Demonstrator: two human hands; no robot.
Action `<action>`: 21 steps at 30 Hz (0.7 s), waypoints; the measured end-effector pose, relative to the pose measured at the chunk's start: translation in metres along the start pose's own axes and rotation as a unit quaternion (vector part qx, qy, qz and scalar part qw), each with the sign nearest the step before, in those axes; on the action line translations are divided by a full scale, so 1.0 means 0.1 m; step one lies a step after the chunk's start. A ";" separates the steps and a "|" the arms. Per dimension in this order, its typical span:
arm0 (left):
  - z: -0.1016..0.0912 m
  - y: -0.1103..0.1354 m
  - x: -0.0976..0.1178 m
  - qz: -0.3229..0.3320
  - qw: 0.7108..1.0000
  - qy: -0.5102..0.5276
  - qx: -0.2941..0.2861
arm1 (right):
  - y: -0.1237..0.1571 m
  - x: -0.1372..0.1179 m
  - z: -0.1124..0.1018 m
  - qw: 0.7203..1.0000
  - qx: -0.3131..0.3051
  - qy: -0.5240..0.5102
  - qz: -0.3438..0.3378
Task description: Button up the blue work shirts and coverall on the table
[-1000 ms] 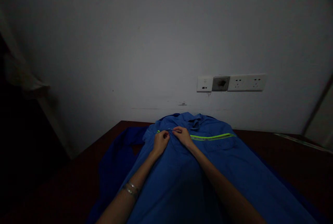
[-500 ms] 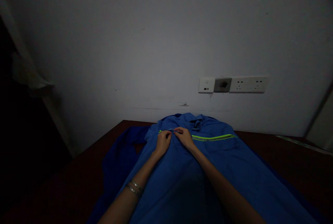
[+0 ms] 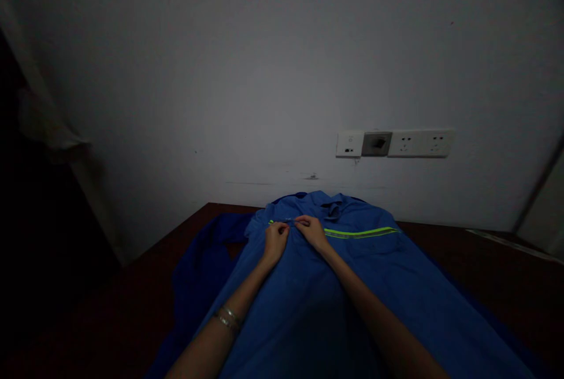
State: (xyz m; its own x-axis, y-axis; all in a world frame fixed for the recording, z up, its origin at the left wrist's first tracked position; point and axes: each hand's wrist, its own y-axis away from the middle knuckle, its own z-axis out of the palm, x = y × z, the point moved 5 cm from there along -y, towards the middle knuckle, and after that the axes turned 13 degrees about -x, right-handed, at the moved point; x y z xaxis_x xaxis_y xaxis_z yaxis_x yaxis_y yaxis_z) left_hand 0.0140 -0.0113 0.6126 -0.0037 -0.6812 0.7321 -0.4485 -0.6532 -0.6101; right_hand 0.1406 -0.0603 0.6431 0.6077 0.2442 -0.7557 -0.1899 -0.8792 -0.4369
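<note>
A blue work jacket (image 3: 374,273) with a collar and a yellow-green reflective strip (image 3: 361,233) across the chest lies spread out, collar toward the wall. My left hand (image 3: 277,240) is closed in a pinch on the cloth at the chest, by the left end of the strip. Right beside it, my right hand (image 3: 311,231) pinches the same area, with its fingertips close to the left ones. What exactly sits between the fingertips is too small and dark to make out. A darker blue sleeve (image 3: 205,255) reaches out to the left.
The jacket rests on a dark reddish table (image 3: 476,261) pushed against a grey-white wall (image 3: 264,73). A row of wall sockets (image 3: 418,143) is above the table's back edge. At the far left hangs some pale cloth-like material (image 3: 53,126) beside a dark area.
Almost nothing differs. The fingertips of both hands have shifted very slightly at the chest, and the jacket lies as before.
</note>
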 end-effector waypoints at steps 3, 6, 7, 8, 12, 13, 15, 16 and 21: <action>-0.01 0.00 0.01 -0.004 1.000 -0.004 0.000 | -0.01 0.01 -0.01 1.000 0.004 0.006 0.001; -0.01 0.01 0.02 -0.001 1.000 -0.004 0.002 | -0.01 0.02 -0.01 1.000 0.003 0.009 0.003; -0.01 0.01 0.02 0.001 1.000 -0.004 0.002 | -0.01 0.02 -0.01 1.000 0.003 0.011 0.004; -0.01 0.01 0.02 0.002 1.000 -0.005 0.001 | -0.01 0.02 -0.01 1.000 0.002 0.014 0.004; -0.01 0.00 0.00 -0.001 1.000 -0.011 0.003 | 0.00 -0.02 -0.01 0.999 0.003 0.042 0.005; -0.01 0.00 -0.01 -0.001 1.000 -0.012 0.005 | 0.01 -0.03 -0.01 0.999 0.003 0.047 0.004; -0.01 0.01 0.00 0.003 1.000 -0.015 0.010 | 0.02 -0.05 0.00 0.999 0.002 0.051 0.000; -0.01 0.01 0.00 0.007 1.000 -0.017 0.011 | 0.02 -0.06 0.00 0.999 0.001 0.049 -0.002; -0.02 0.03 0.05 0.023 0.999 -0.033 0.019 | 0.02 -0.06 0.02 0.999 -0.004 0.037 -0.002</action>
State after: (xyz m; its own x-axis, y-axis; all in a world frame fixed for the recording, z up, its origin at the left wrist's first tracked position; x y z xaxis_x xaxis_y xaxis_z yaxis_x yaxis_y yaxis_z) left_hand 0.0106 -0.0160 0.6147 0.0358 -0.7302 0.6823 -0.4154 -0.6318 -0.6544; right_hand 0.1352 -0.0629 0.6461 0.6644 0.2174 -0.7150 -0.1815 -0.8811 -0.4366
